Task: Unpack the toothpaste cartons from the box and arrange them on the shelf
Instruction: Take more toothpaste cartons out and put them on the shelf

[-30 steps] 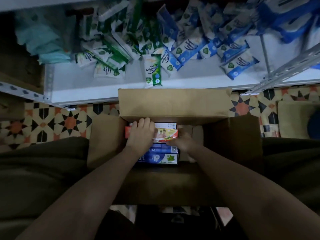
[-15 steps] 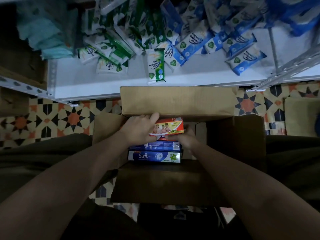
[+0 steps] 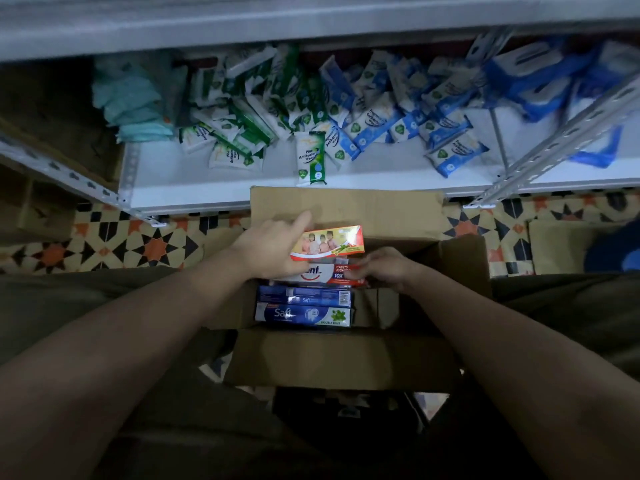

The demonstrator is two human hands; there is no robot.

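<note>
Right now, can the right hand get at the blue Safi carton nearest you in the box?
Probably yes. The Safi carton lies uncovered on top, just nearer than the right hand, which pinches the red-and-white carton and would have to let go first.

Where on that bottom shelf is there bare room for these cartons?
Bare white strip along the shelf front edge, left of the fallen green wipes pack, widest below the teal packs. A narrower strip runs right of it, before the blue wipes packs. The back is crowded.
</note>
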